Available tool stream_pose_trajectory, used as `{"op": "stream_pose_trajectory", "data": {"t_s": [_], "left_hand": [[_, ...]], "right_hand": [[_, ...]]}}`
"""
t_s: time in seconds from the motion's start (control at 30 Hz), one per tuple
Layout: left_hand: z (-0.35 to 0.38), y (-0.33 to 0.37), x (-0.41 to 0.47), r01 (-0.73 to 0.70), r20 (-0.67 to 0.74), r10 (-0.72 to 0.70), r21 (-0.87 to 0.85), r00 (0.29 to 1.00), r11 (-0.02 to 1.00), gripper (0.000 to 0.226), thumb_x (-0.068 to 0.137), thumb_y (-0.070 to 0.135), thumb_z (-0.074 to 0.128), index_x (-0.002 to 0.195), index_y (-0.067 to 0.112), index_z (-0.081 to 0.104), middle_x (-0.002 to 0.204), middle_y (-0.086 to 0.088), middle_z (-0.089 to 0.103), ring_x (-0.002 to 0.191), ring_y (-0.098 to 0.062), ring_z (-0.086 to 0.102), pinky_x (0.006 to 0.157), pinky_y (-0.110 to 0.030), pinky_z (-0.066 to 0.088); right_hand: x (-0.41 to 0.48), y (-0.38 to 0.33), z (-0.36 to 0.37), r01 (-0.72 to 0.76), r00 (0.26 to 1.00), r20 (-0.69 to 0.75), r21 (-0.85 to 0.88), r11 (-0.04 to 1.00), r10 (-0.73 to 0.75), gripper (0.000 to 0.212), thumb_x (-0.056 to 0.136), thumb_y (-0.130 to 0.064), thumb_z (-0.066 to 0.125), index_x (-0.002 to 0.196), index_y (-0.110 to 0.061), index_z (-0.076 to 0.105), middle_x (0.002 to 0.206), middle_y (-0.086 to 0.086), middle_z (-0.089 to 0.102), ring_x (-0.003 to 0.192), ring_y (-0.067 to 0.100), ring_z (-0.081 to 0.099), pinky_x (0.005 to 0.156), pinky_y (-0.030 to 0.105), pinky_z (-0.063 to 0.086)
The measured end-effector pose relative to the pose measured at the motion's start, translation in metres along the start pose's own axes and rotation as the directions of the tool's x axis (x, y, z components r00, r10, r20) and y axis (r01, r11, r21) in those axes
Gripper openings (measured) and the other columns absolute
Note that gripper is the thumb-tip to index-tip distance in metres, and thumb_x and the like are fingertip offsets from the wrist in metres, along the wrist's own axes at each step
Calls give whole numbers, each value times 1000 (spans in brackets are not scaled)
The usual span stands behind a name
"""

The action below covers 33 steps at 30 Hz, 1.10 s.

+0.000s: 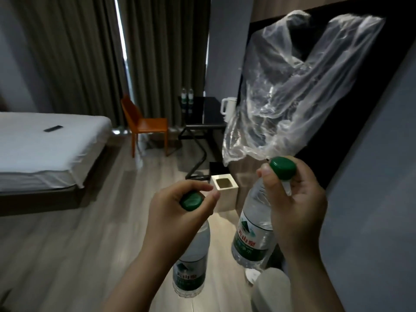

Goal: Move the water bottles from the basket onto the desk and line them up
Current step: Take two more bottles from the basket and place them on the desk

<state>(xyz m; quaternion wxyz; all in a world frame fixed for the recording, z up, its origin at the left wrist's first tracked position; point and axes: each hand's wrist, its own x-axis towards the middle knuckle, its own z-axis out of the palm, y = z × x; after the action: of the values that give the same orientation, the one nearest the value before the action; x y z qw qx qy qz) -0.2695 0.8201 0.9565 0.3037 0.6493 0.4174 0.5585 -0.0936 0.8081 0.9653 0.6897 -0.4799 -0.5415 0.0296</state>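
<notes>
The left hand [177, 212] has its grip curled round the cap of one bottle [191, 273], the right hand [299, 206] round the neck of another bottle [254, 235], both hanging cap-up, with the counter [209, 109], already bearing two bottles [187, 95], well ahead between them.

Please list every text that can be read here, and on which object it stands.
"山泉": green label of the right bottle, held by the right hand; character before it unclear.
Smaller line below: blurred.
Label of the left bottle, held by the left hand: blurred.
Far bottles on the desk: too small.
</notes>
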Motion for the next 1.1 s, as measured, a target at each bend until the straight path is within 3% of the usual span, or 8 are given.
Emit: {"op": "stream_pose_trajectory", "data": {"t_s": [0.13, 0.2, 0.27, 0.43, 0.57, 0.9, 1.1], "left_hand": [[-1, -22, 48, 19, -81, -14, 62, 997, 998, 21, 72, 40, 70, 86, 24, 72, 67, 9, 71, 63, -5, 69, 60, -19, 57], [-2, -36, 69, 37, -124, -27, 78, 992, 996, 18, 74, 34, 72, 87, 22, 72, 67, 8, 71, 63, -5, 69, 61, -19, 56], [-5, -49, 91, 63, -162, -49, 80, 986, 995, 15, 75, 29, 73, 86, 20, 72, 66, 5, 71, 62, -8, 69, 62, -25, 58], [-18, -87, 150, 93, -247, -66, 100, 967, 991, 18, 73, 39, 71, 83, 23, 72, 65, 5, 71, 61, -9, 69, 64, -37, 60], [-35, -129, 206, 98, -269, -61, 124, 961, 987, 13, 75, 34, 73, 83, 24, 73, 65, 6, 71, 61, -9, 69, 64, -41, 60], [-102, -225, 371, 62, -198, -33, 141, 980, 988, 10, 75, 30, 74, 85, 25, 74, 69, 10, 71, 67, -5, 68, 65, -27, 58], [-122, -281, 456, 63, -189, -36, 134, 981, 989, 9, 76, 27, 74, 85, 23, 74, 66, 10, 70, 65, -3, 68, 64, -19, 55]], "right_hand": [[42, 35, 48, 12, 998, 57, 88, 996, -17, 12, 84, -45, 64, 90, -35, 61, 83, -12, 67, 77, 6, 63, 69, 17, 48], [59, 54, 70, 1, 996, 88, 131, 991, -13, 12, 84, -44, 65, 91, -35, 61, 82, -14, 66, 76, 6, 63, 69, 19, 48], [73, 72, 92, -12, 993, 120, 134, 991, -4, 15, 84, -45, 65, 92, -32, 61, 83, -14, 66, 76, 6, 63, 68, 21, 50], [104, 112, 156, -39, 980, 196, 155, 987, 8, 13, 84, -41, 65, 88, -29, 60, 82, -14, 65, 73, 3, 62, 63, 12, 47], [129, 140, 217, -34, 976, 216, 154, 988, 0, 12, 84, -40, 64, 88, -29, 61, 83, -17, 65, 75, 2, 61, 64, 8, 44], [195, 186, 385, -76, 979, 200, 152, 985, 45, 21, 84, -39, 63, 88, -18, 62, 78, -3, 64, 73, 13, 61, 64, 26, 50], [234, 223, 463, -69, 968, 247, 120, 990, 37, 18, 86, -35, 63, 89, -18, 63, 81, -6, 64, 73, 5, 61, 64, 8, 45]]}}
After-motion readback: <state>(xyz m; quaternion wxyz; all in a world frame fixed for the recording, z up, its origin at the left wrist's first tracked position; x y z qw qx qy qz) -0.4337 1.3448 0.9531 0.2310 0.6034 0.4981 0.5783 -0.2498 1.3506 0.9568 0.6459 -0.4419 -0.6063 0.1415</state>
